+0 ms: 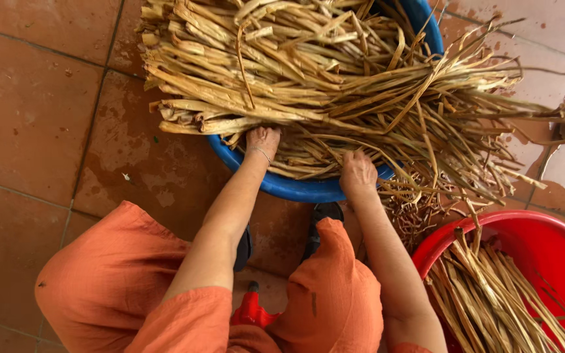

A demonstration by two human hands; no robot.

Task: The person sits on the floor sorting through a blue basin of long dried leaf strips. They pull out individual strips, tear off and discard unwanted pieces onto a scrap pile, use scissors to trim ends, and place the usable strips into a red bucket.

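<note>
Strips (335, 85) heaped across blue basin (295, 188) on the floor, long axis roughly left-right, thick cut ends at the basin's left rim, thin tips trailing past the right rim. Both hands at the near rim, heap directly ahead: left hand (263, 140) and right hand (358, 175) curled into the strips, grip half hidden.

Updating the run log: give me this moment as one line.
left hand: in dried strips | right hand: in same strips | strips heaped over blue basin | red basin: more strips | floor wet
</note>
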